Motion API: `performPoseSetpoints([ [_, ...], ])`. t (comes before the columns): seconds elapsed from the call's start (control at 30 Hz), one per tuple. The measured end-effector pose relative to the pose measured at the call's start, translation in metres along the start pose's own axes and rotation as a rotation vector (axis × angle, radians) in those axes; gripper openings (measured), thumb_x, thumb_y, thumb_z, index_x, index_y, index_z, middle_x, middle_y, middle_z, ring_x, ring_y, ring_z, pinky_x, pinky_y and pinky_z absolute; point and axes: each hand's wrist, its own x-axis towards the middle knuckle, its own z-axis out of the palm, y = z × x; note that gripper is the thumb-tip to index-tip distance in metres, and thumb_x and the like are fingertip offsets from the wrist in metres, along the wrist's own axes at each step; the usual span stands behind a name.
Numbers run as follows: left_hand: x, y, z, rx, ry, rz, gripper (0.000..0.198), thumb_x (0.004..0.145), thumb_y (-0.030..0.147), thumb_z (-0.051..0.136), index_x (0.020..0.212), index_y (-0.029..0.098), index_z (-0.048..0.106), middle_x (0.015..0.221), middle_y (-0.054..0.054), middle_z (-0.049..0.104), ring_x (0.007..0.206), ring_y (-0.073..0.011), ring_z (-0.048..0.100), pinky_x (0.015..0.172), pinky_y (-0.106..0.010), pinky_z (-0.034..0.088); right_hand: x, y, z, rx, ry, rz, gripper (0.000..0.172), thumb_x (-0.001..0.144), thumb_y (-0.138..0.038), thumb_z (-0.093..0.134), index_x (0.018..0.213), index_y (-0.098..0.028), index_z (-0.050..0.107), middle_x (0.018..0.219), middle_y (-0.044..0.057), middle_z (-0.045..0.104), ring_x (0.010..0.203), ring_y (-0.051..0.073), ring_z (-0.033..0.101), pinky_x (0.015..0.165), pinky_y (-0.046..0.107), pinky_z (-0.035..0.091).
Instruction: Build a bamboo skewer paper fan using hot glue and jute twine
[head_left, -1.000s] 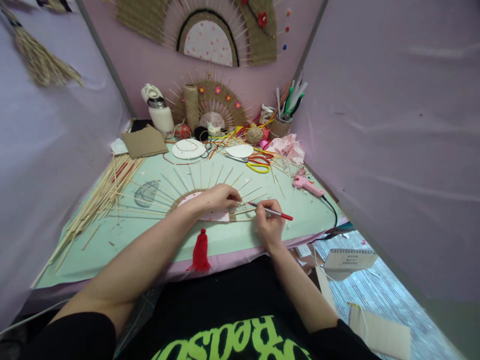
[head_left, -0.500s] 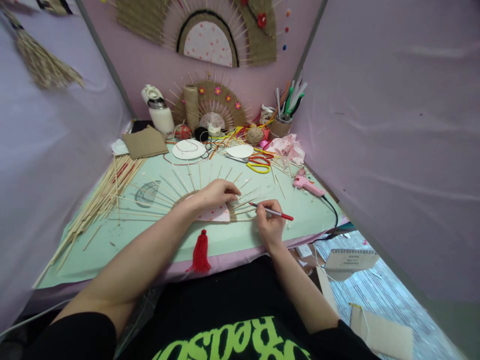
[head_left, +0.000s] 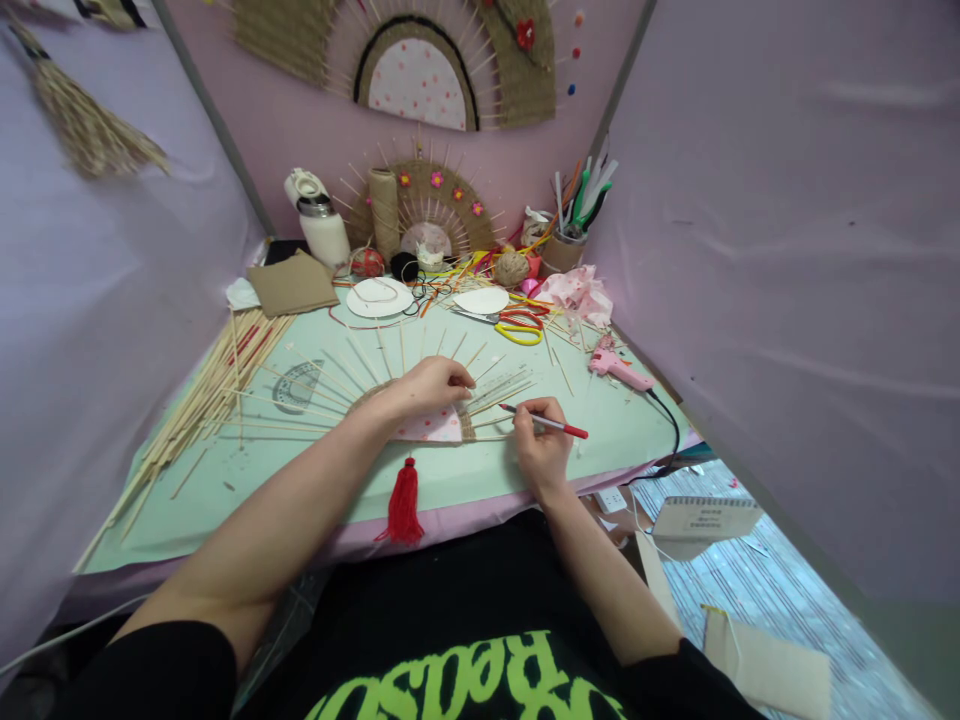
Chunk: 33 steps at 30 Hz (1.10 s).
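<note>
A half-round fan of thin bamboo sticks with a spotted paper centre lies on the pale green mat. A red tassel hangs from its base over the table edge. My left hand rests on the fan's centre, its curled fingertips pressing the right-hand sticks. My right hand holds a red pen, tip pointing left at those sticks.
Loose bamboo sticks lie at the left. At the back are scissors, white paper discs, a water bottle, twine balls, a finished fan and a pen cup. A pink glue gun lies right. Fabric walls close both sides.
My left hand has shifted slightly up and right across the fan. The right hand and its pen have hardly moved.
</note>
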Motion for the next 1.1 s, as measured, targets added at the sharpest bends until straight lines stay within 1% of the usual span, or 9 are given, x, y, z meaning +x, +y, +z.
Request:
performPoseSetpoints([
  [0.23, -0.0008, 0.0011, 0.0021, 0.02, -0.005, 0.002, 0.026, 0.077, 0.024, 0.06, 0.099, 0.015, 0.071, 0.096, -0.006, 0.073, 0.084, -0.0173, 0.066, 0.077, -0.024, 0.048, 0.0002, -0.0006, -0.0002, -0.009, -0.007, -0.004, 0.012, 0.084, -0.027, 0.052, 0.073, -0.021, 0.054, 0.067, 0.0, 0.056, 0.071, 0.019, 0.054, 0.067, 0.033, 0.043],
  [0.53, 0.0005, -0.0012, 0.0032, 0.082, -0.025, 0.033, 0.026, 0.077, 0.026, 0.058, 0.098, 0.016, 0.071, 0.095, -0.006, 0.073, 0.083, -0.0171, 0.065, 0.073, -0.023, 0.046, 0.0011, -0.0036, 0.001, -0.028, -0.01, -0.002, 0.012, 0.084, -0.026, 0.052, 0.073, -0.021, 0.053, 0.068, 0.0, 0.056, 0.069, 0.018, 0.054, 0.066, 0.032, 0.042],
  [0.8, 0.0005, 0.0013, 0.0034, 0.11, -0.035, 0.032, 0.026, 0.077, 0.025, 0.058, 0.097, 0.017, 0.072, 0.094, -0.005, 0.073, 0.082, -0.016, 0.064, 0.073, -0.022, 0.045, 0.006, -0.0085, 0.0024, -0.148, -0.091, -0.088, 0.011, 0.083, -0.022, 0.053, 0.072, -0.021, 0.056, 0.065, -0.001, 0.059, 0.067, 0.017, 0.054, 0.071, 0.032, 0.039],
  [1.1, 0.0014, 0.0007, 0.0045, 0.124, -0.033, 0.062, 0.025, 0.078, 0.025, 0.058, 0.096, 0.015, 0.072, 0.092, -0.006, 0.073, 0.08, -0.0166, 0.064, 0.072, -0.023, 0.045, 0.0078, -0.0089, 0.0034, -0.165, -0.105, -0.091, 0.011, 0.082, -0.021, 0.053, 0.072, -0.021, 0.055, 0.064, -0.001, 0.06, 0.063, 0.016, 0.055, 0.07, 0.031, 0.039],
])
